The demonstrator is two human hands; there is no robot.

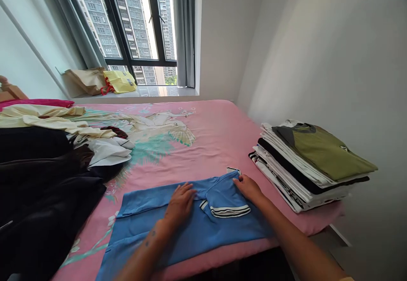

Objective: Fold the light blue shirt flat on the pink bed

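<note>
A blue shirt (pixel 197 240) with striped black-and-white trim lies spread across the front of the bed, its far side folded inward. One short sleeve (pixel 230 210) rests on top of the body, its striped cuff toward me. My left hand (pixel 180 202) lies flat on the folded strip near the middle, fingers stretched out. At the far right corner, by a bit of striped trim, my right hand (pixel 249 187) pinches the shirt's edge between thumb and fingers. Part of the shirt is hidden under my forearms.
To the right stands a stack of folded clothes (pixel 302 187), with an olive green shirt (pixel 330 149) on top. Dark and pale clothes (pixel 47 179) lie heaped at the left. The pink bedsheet (pixel 213 132) covers the bed. Paper and yellow bags (pixel 120 82) sit on the windowsill.
</note>
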